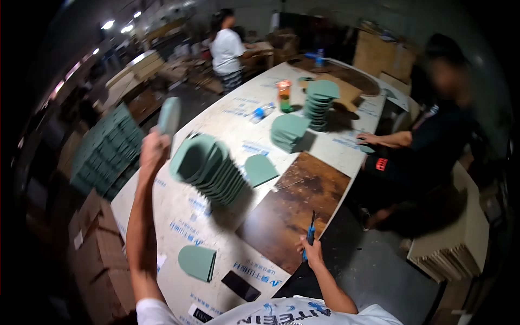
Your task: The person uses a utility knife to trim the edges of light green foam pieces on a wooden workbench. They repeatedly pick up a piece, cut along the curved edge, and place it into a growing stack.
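Observation:
My left hand (155,149) is raised over the left edge of the table, closed on a pale green panel (170,118) held nearly upright. Beside it stands a tall, leaning stack of green hollow curved pieces (216,176). Low on the right, my right hand (311,252) grips a slim blue-handled tool with a dark pointed tip (311,234); its exact kind is unclear. That hand is over a brown marbled board (295,208). A flat green round-ended panel (260,169) lies between stack and board, and green round-ended panels (197,262) lie nearer me.
A dark phone (241,285) lies near me on the white table (179,216). Farther off are more green stacks (319,105), a clear bottle (262,112) and an orange-green bottle (284,96). A co-worker (433,124) sits right; another person (226,51) stands behind. Green pieces (108,151) are piled left.

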Demonstrator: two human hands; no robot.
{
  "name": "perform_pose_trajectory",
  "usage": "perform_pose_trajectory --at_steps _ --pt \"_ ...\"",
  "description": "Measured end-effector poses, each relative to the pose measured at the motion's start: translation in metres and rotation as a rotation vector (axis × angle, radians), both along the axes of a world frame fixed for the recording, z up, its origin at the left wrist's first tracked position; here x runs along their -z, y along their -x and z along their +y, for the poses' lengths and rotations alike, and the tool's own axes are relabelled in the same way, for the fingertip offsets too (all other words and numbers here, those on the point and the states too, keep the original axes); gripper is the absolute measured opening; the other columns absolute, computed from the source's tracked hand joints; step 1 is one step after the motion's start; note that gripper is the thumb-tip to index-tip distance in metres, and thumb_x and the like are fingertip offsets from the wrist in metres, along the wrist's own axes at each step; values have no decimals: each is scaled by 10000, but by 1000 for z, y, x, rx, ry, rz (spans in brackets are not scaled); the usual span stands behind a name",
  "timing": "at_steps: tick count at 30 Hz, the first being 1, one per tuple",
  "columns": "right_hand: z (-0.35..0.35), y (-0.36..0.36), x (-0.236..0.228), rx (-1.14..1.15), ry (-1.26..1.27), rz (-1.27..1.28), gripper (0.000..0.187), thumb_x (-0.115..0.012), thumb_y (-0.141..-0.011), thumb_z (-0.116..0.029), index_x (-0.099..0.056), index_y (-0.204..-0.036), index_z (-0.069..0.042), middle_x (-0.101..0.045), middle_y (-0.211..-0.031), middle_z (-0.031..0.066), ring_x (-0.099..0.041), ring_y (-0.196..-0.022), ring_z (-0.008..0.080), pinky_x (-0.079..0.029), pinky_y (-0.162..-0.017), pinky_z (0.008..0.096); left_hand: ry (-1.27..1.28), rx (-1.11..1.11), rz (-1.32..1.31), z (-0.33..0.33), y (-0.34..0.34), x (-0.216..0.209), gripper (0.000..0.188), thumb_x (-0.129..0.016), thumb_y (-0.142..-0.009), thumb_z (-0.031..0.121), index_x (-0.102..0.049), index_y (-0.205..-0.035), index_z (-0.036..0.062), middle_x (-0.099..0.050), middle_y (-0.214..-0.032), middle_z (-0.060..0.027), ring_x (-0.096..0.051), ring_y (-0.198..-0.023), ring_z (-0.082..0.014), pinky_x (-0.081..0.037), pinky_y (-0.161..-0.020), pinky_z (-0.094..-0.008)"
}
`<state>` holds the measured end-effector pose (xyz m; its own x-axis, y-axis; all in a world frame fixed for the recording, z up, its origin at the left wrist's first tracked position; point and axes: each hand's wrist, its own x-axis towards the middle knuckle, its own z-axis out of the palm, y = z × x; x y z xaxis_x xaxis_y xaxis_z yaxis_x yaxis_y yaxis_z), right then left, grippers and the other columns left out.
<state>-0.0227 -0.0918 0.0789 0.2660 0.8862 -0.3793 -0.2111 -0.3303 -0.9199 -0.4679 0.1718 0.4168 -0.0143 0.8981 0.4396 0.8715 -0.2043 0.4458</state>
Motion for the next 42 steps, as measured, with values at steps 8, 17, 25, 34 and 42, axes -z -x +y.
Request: perform_pose_trajectory --at_steps 8,17,25,34,42 --pt "-57 -55 16 238 -29 111 174 -742 -941 -196 -688 -962 -32 -723 -792 111 -683 -640 188 -534 -579 315 364 405 -1305 -149 -88 162 329 -759 -896 150 -618 -1177 53 -626 -984 -14 -621 -842 -142 -549 -766 -309" --pt "-54 -46 14 222 104 437 367 -651 -1013 -201 -585 -1319 -10 -704 -1250 201 -729 -997 306 -613 -830 431 1112 14 -1945 -286 -343 403 401 -554 -1074 417 -529 -1384 165 -621 -1302 -32 -631 -1135 -253 -551 -896 -434" --pt "-56 -71 63 475 49 530 359 -688 -957 -160 -632 -1286 -26 -691 -1278 155 -640 -1233 316 -548 -940 466 829 412 -561 -266 -317 385 337 -656 -1001 338 -653 -993 2 -737 -847 -199 -712 -700 -360 -555 -627 -421" --pt "-22 -75 84 552 117 386 289 -742 -934 -147 -665 -1191 -39 -698 -1129 97 -672 -1110 264 -579 -804 431 234 363 220 -204 -313 421 686 -562 -992 397 -443 -1512 -33 -268 -1628 -320 -245 -1493 -514 -182 -1157 -709" --pt "-20 -89 82 398 184 293 284 -720 -920 -13 -630 -1185 36 -684 -991 113 -691 -868 234 -647 -796 421 338 310 117 -191 -351 413 643 -499 -1017 348 -409 -1510 -55 -305 -1588 -348 -229 -1493 -509 -164 -1168 -687"
